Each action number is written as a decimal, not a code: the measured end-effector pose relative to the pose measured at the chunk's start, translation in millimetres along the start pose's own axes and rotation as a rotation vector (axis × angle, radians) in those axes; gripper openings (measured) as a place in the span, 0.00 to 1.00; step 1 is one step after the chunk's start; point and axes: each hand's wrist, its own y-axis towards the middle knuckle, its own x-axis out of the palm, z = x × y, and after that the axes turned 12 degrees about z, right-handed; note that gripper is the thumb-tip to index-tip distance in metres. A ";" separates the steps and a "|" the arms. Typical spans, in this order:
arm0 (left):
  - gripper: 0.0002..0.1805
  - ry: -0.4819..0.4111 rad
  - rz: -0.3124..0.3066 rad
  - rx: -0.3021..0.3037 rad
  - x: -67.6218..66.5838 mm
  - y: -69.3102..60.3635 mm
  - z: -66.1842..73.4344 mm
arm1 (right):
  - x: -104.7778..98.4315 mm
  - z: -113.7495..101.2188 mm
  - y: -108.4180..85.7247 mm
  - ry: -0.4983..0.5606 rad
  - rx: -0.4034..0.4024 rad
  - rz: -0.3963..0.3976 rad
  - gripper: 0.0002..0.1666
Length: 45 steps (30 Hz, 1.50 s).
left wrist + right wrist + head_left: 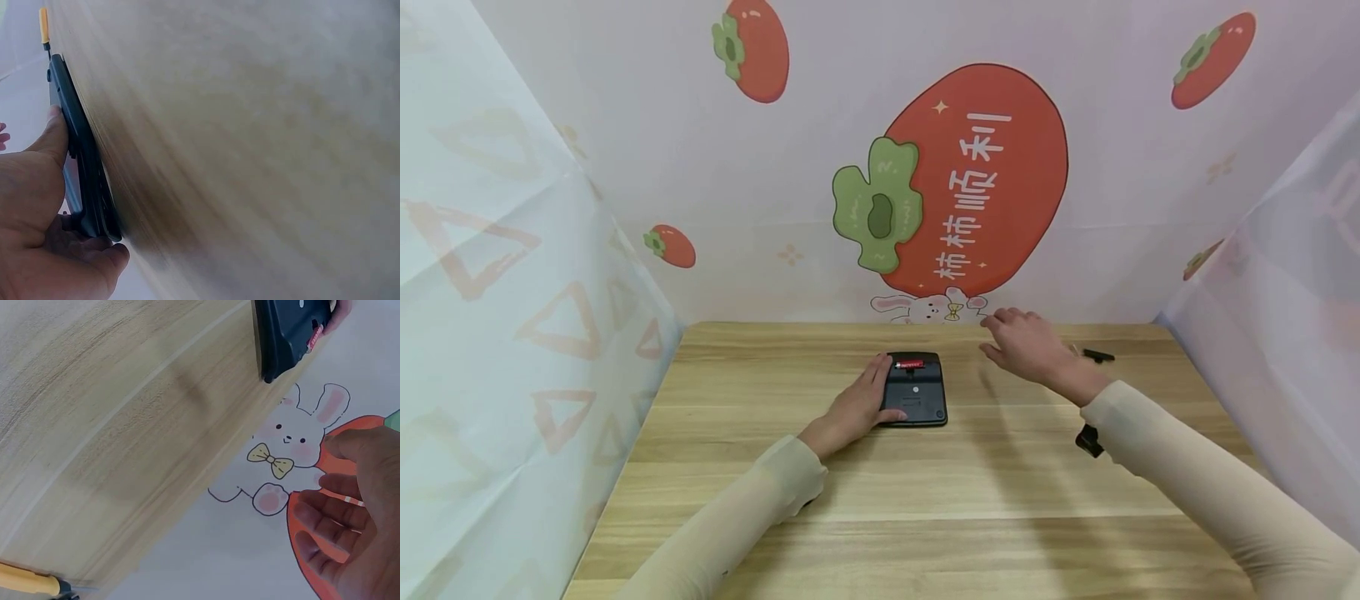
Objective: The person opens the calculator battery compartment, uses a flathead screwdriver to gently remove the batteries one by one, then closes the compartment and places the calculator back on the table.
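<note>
Hands: left hand (854,406) grips the left edge of the dark device (922,402); right hand (1027,344) empty, fingers loosely bent, well apart, right of centre. Bench (880,500) below. Device sits lower centre, between hands. Looks light, stiff, smooth; hold by side edges. Red battery (910,364) at its upper end: likely slick, pinch ends.

Battery (910,364) in device (928,404), device on table (880,500)
</note>
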 end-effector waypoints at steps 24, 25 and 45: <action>0.58 -0.003 0.000 -0.010 0.2 -0.5 -0.7 | -4.9 -19.3 15.5 0.043 -0.061 0.024 0.27; 0.58 -0.001 0.000 -0.008 0.1 -0.5 -0.6 | -5.2 -20.5 16.5 0.044 -0.065 0.027 0.26; 0.58 -0.012 -0.002 -0.004 -2.7 -0.6 1.6 | 2.4 -38.9 29.3 0.058 -0.091 0.002 0.26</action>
